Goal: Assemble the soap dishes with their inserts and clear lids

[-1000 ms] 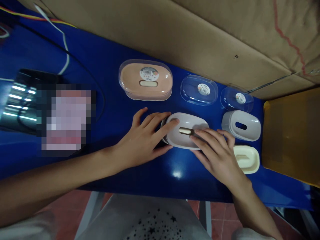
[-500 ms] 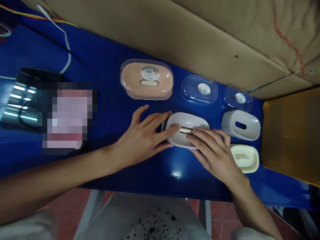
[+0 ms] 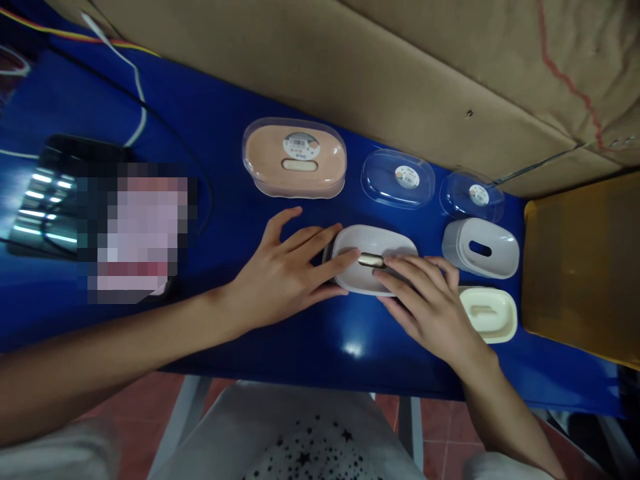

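Note:
A white oval dish-like piece (image 3: 350, 275) with a slot in its middle lies on the blue table in front of me. A narrow cream bar (image 3: 371, 260) shows in the slot. My left hand (image 3: 293, 263) clasps the dish's left end, its index finger reaching over the rim to the bar's left side. Around the right end is my right hand (image 3: 425, 293), with fingertips on the inner surface close to the bar. Something dark edges the dish's left side, partly hidden by my fingers.
Behind stand a peach box under a clear cover (image 3: 265, 150) and two clear lids (image 3: 375, 180) (image 3: 455, 193). At right are a slotted white piece (image 3: 503, 253), a cream piece (image 3: 507, 320) and a yellow-brown box (image 3: 580, 267). A blurred-out object (image 3: 143, 227) and cables lie left; cardboard (image 3: 350, 80) borders the back.
Both hands keep their hold on the white dish with hardly any movement. The whole view has shifted very slightly.

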Motion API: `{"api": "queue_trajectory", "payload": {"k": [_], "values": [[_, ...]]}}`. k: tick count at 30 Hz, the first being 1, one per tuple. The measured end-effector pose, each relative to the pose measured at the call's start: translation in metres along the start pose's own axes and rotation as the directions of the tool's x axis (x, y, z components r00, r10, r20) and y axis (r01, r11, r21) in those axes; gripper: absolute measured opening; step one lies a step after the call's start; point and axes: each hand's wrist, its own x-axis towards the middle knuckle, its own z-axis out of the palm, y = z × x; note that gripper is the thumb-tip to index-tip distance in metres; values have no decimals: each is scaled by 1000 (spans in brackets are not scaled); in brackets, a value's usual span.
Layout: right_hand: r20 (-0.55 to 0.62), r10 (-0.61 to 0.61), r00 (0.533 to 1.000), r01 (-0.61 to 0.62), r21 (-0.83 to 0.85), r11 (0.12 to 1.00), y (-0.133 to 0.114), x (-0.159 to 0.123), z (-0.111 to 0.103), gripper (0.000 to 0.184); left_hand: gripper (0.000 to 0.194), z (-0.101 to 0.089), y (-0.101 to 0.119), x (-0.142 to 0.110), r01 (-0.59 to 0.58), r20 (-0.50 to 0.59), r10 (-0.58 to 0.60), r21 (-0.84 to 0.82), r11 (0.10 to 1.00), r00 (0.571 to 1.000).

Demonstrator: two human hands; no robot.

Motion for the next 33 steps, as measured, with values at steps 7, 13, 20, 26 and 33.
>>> {"api": "queue_trajectory", "payload": {"k": [7,13,20,26,33], "values": [[12,-22,1000,21,65,998,0,-1,-2,34,47,3,8,-1,29,27,-28,-45,999,999],[-10,-38,999,39,60,997,-2,1,-1,35,47,6,6,-2,2,50,-2,12,1000,999],[-25,-68,997,69,50,996,3,2,-7,34,45,-3,11,1,-5,29,5,-20,1000,1000],[-105,20,994,-20,-5,1000,9,0,-7,34,37,-6,13,2,-10,67,14,-56,998,998],[-148,49,988,-51,-11,999,15,0,-2,31,38,-1,9,0,-41,36,45,-91,995,998]]}}
